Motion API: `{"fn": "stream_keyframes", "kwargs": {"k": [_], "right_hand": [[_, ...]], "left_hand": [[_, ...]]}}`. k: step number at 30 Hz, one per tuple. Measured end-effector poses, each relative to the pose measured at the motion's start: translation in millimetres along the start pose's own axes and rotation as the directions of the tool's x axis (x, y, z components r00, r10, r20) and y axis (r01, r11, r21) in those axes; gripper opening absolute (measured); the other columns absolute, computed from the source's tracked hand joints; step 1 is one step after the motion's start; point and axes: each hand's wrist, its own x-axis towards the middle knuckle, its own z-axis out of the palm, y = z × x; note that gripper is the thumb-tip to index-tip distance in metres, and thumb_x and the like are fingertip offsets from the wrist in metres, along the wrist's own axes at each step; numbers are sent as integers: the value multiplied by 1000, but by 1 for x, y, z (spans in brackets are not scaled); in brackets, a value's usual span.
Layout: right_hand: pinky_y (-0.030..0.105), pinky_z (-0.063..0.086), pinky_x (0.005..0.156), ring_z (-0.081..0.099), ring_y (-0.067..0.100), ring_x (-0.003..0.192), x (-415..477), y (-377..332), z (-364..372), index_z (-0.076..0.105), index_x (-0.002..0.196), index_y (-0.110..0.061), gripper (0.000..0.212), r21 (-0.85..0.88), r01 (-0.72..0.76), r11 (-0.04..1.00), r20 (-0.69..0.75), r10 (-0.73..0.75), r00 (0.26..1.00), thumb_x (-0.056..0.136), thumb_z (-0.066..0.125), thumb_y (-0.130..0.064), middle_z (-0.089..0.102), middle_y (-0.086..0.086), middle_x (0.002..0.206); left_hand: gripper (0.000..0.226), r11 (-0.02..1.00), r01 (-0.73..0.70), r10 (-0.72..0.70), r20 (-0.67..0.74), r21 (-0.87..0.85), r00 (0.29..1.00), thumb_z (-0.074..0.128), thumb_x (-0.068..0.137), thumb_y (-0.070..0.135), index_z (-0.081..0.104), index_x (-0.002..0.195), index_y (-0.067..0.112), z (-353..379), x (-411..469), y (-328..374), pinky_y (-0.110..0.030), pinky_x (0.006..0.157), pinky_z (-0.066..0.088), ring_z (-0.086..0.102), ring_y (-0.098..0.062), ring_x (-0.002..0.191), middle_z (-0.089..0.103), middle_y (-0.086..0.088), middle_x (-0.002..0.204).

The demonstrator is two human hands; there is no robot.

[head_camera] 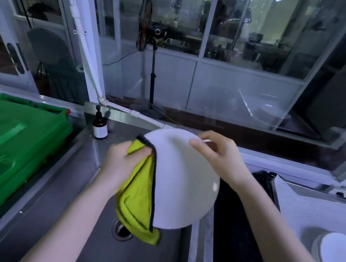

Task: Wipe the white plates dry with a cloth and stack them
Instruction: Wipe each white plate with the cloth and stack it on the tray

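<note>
Plate stack [340,258] at 4 o'clock, cut off by frame edge; over sink [81,217] L hand [119,163] grips yellow cloth [137,196], half-hiding drain [119,231], at white plate [185,183]'s 9; R hand [219,156] pinches rim at 1, fingers behind unseen

No legible text, brand, number or sign can be made out in the head view. The brown pump bottle [100,125] carries a white label [100,132] with dark print. That print is too small and too blurred to be read.
</note>
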Motion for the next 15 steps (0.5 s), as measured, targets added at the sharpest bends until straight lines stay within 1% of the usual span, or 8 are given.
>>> {"fn": "stream_keyframes", "kwargs": {"k": [3,6,8,10,12,13,14,15], "right_hand": [[18,28,51,34,4,51,8,1,4,43,54,-30,46,-228,117,967,205,-70,976,90,69,-41,38,-15,49],[18,26,49,28,6,50,5,6,9,35,51,-29,52,-207,145,968,162,-112,980,92,65,-42,30,-11,49],[20,20,49,24,6,51,-2,12,11,31,56,-22,53,-106,64,992,48,-59,997,92,63,-44,26,-12,52],[29,19,53,25,11,57,-13,18,21,33,59,-14,53,123,-88,989,-151,106,983,95,63,-41,27,-9,58],[31,20,56,28,13,61,-25,21,43,35,59,-14,52,398,-215,892,-361,367,857,96,62,-38,30,-3,61],[31,22,57,29,13,62,-30,21,55,38,59,-13,50,497,-253,830,-400,478,782,96,62,-39,32,-3,62],[31,24,57,32,12,62,-33,23,62,43,61,-9,49,545,-280,790,-398,538,743,95,61,-40,35,-4,62],[30,27,57,35,11,63,-35,26,65,50,66,-5,47,528,-301,795,-378,536,755,96,60,-40,39,-5,62]], "left_hand": [[23,973,-165,127,222,162,967,77,81,11,63,62,10,7,5,6,-26,57,33,45,-8,59,55,6,60],[27,975,-131,70,309,179,948,77,81,19,67,81,-6,6,9,3,-31,68,34,48,-13,71,59,-4,75],[21,997,-13,-4,215,81,977,75,84,22,70,84,1,2,8,-5,-32,70,39,54,-13,73,65,-3,78],[13,988,140,-138,26,-70,990,72,88,24,74,79,15,4,0,-15,-30,68,49,64,-15,72,74,4,77],[15,921,277,-320,-126,-273,939,72,88,30,74,77,19,11,-11,-26,-32,67,57,69,-19,75,76,1,79],[16,879,326,-397,-155,-348,904,72,88,31,73,78,18,13,-14,-31,-39,71,59,69,-23,78,76,-4,81],[17,852,357,-442,-162,-383,882,73,87,32,72,80,16,13,-15,-34,-46,76,58,68,-25,79,75,-8,83],[17,843,373,-459,-156,-389,875,74,87,32,71,81,16,11,-14,-35,-51,78,57,67,-26,79,73,-9,82]]}}
